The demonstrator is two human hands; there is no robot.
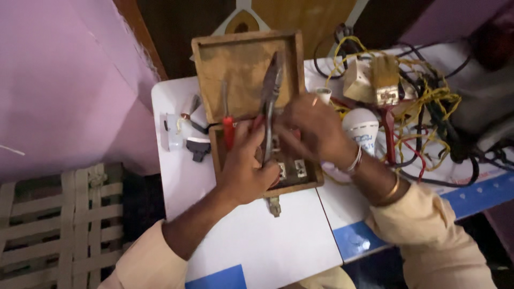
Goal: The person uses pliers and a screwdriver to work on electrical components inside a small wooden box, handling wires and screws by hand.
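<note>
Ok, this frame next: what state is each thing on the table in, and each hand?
wooden box: open, back upward, lying on the white table.
pliers: held by left hand, jaws pointing away.
red-handled screwdriver: lying in the box, unheld.
right hand: fingers inside the box at the switches.
white bulb: unlit, lying among wires.
black plug: loose on table.

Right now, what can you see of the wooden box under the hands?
The wooden box is a shallow, open, brown tray with raised edges, worn and dusty inside. It lies on the white table. Small switch-like fittings sit at its near end. The left hand holds pliers over it; the right hand reaches in. A red-handled screwdriver rests inside.
</note>
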